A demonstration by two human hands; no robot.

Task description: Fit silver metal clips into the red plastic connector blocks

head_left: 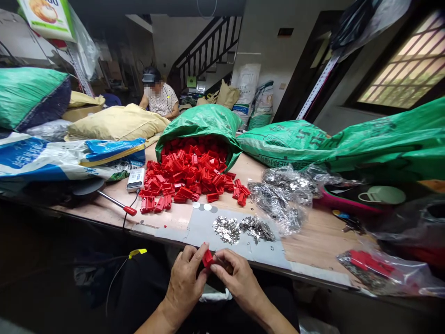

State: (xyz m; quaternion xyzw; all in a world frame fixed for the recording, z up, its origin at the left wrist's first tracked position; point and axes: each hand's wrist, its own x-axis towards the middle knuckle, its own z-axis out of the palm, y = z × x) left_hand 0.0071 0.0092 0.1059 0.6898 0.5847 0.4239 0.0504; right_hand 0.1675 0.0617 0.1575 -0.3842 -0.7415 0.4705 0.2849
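Observation:
Just off the table's front edge, my left hand (184, 278) pinches a small red plastic housing (207, 259) between thumb and fingers. Close against its right side is my right hand (239, 276), thumb and fingers closed together; what they hold is too small to make out. Beyond my hands, a pile of shiny flat metal pieces (226, 230) and a darker pile of small metal parts (257, 229) lie on a grey mat (239, 250). Many loose red housings (187, 171) spill toward me from a green woven sack (205, 116).
Clear bags of metal parts (278, 204) lie right of the piles. A small white device (135, 180) and a red-tipped lever (129, 210) are at left. Farther right sit a pink-rimmed container (344, 206) and a bag with red parts (375, 264). Another person (162, 95) sits behind the sacks.

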